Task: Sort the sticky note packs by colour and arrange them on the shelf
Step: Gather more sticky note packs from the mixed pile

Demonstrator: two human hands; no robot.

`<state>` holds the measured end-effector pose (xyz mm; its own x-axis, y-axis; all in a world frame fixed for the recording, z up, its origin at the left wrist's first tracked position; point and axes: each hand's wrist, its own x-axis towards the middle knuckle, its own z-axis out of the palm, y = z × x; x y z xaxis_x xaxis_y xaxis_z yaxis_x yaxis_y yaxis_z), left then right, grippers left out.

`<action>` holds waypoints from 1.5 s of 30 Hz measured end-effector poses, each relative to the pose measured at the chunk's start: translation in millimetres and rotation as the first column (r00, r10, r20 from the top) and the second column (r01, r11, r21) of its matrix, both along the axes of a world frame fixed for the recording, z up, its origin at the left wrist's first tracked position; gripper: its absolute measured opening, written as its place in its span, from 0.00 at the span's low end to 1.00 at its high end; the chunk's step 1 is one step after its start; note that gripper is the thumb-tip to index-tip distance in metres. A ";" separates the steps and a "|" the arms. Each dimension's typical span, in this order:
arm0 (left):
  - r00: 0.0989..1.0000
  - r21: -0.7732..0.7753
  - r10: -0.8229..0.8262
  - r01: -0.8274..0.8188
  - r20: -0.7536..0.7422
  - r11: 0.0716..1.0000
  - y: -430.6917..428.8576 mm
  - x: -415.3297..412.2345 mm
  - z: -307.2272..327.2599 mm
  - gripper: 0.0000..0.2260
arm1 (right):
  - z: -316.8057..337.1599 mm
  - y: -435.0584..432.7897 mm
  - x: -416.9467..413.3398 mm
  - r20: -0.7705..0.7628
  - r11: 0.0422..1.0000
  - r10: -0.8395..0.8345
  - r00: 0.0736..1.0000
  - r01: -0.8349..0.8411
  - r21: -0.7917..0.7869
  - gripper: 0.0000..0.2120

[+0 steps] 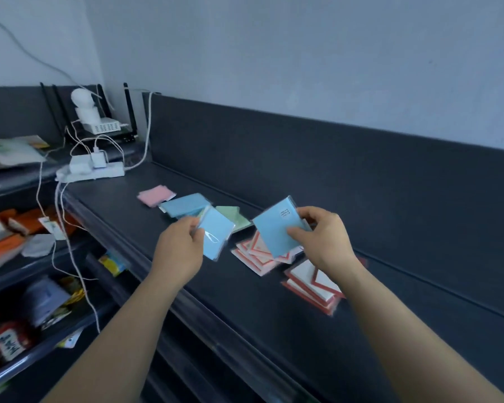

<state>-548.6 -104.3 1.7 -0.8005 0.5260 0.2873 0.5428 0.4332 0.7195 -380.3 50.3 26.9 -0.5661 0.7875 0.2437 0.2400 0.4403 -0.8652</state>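
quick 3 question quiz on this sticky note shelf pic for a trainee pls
1. True or false: the left hand holds a blue pack and the right hand holds a second blue pack.
2. Fill in: the red-edged packs on the shelf lie nearer the ___ hand.
3. Which lies nearest the power strip? A green pack, B pink pack, C red-edged packs.

Key: 1 true. 2 right. 3 B.
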 end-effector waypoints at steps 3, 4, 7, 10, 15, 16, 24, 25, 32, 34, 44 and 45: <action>1.000 0.006 0.006 -0.006 -0.018 1.000 5.6 -35.3 0.0 0.06 | -2.2 7.8 -28.7 0.006 1.000 0.011 1.000 -0.011 -0.014 0.09; 1.000 0.012 0.010 -0.010 -0.028 1.000 8.8 -48.8 0.9 0.05 | -2.3 9.9 -38.4 0.010 1.000 0.012 1.000 -0.012 -0.016 0.09; 0.998 0.013 0.028 -0.028 -0.050 1.000 21.7 -91.8 3.3 0.07 | -2.4 15.1 -69.9 0.006 1.000 0.005 1.000 -0.005 -0.009 0.08; 0.998 0.010 0.006 -0.005 -0.068 1.000 37.6 -130.4 5.1 0.08 | -2.5 17.2 -101.8 -0.028 0.999 -0.034 0.999 0.033 -0.022 0.08; 0.996 -0.081 -0.059 0.053 -0.070 0.995 61.5 -186.4 -2.8 0.05 | -0.3 16.5 -152.6 -0.052 0.993 -0.098 0.994 0.094 -0.070 0.07; 0.994 -0.110 -0.074 0.066 -0.075 0.992 65.6 -196.4 -6.5 0.06 | -0.4 16.1 -161.5 -0.052 0.991 -0.111 0.992 0.106 -0.079 0.07; 0.969 -0.253 -0.226 0.196 -0.096 0.947 76.3 -242.5 -34.0 0.09 | -7.0 14.4 -216.1 -0.012 0.980 -0.182 0.983 0.181 -0.088 0.07; 0.965 -0.245 -0.243 0.213 -0.097 0.946 74.3 -244.8 -33.9 0.09 | -8.6 14.0 -222.7 -0.010 0.979 -0.182 0.983 0.180 -0.096 0.07; 0.946 -0.146 -0.270 0.246 -0.178 0.958 51.9 -259.3 -25.8 0.13 | -18.2 8.3 -266.9 0.045 0.968 -0.143 0.989 0.149 -0.203 0.11; 0.938 -0.127 -0.282 0.260 -0.202 0.957 45.5 -261.3 -24.3 0.13 | -21.3 7.7 -277.5 0.072 0.965 -0.139 0.988 0.151 -0.213 0.12; 0.892 -0.082 -0.333 0.324 -0.307 0.943 35.3 -262.3 -21.1 0.12 | -25.9 -4.7 -292.9 0.448 0.970 -0.224 0.865 0.156 0.185 0.09; 0.885 -0.084 -0.342 0.333 -0.317 0.939 35.6 -260.6 -20.3 0.12 | -24.5 -7.5 -290.5 0.460 0.962 -0.241 0.855 0.149 0.228 0.08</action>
<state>-809.1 -68.6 -18.6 -0.4395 0.7586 0.4809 0.8593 0.1990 0.4712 -670.7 42.8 2.3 -0.4878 0.8635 0.1282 0.7009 0.4749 -0.5321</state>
